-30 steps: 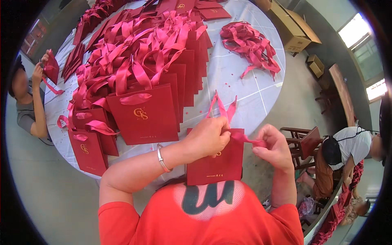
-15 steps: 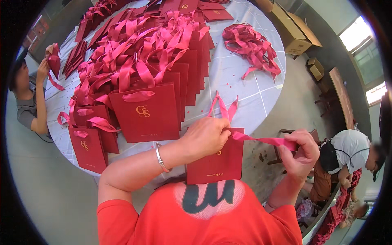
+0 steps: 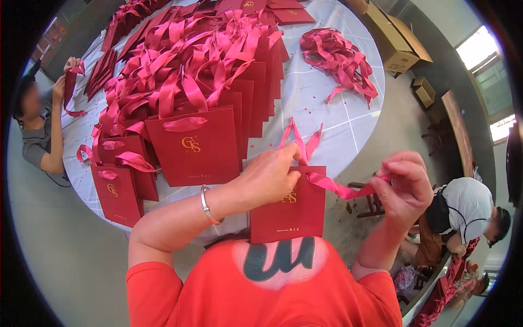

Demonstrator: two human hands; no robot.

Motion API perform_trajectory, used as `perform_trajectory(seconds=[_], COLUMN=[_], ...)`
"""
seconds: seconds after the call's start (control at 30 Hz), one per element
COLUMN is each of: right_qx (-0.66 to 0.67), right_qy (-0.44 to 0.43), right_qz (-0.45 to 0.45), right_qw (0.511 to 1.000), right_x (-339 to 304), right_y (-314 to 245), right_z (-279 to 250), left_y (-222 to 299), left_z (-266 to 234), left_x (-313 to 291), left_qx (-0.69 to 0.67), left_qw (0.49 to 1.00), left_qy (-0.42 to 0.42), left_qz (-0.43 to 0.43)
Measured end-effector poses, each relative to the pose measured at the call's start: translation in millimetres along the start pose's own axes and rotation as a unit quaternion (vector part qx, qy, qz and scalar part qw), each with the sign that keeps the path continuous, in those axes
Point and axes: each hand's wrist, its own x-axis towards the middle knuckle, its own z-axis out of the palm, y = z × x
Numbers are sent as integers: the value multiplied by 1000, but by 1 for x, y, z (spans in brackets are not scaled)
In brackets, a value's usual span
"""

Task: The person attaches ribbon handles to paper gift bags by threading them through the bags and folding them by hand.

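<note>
A small dark-red paper gift bag (image 3: pixel 289 220) stands against my front at the table's near edge. My left hand (image 3: pixel 272 177), with a silver bangle at its wrist, is closed on the bag's upper left part; its fingertips are partly hidden. From the upper front of the bag a pink ribbon (image 3: pixel 343 191) runs to the right, slack and slightly twisted. My right hand (image 3: pixel 406 185) pinches the ribbon's far end, off the table's edge. Another ribbon loop (image 3: pixel 310 144) stands up behind the bag's top.
Rows of red bags (image 3: pixel 193 147) with pink ribbon handles fill the table's left and middle. A heap of loose ribbons (image 3: pixel 340 65) lies at the far right of the white-covered table (image 3: pixel 348 122). Co-workers handle red pieces at left and lower right; cardboard boxes (image 3: pixel 395 46) stand behind.
My right hand has shifted slightly right, its fingers turning, and the ribbon has gone from taut to sagging. My left hand has moved slightly left and down along the bag.
</note>
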Motion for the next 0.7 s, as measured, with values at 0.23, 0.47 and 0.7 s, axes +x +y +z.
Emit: perform_trajectory(seconds=[0.23,0.47,0.7], right_qx=[292,76,-148], right_qy=[-79,-132,-170], right_qz=[104,205,-16], right_qw=[948,967,974], right_x=[19,8,-20], right_y=[12,34,51], right_z=[51,65,72], left_y=[-10,1,-4], left_z=[2,-20,-29], left_x=[1,-1,2], left_qx=[1,-54,-180], left_qw=[1000,995,970], left_qy=[-11,-82,-146], left_qz=[25,-15,-70])
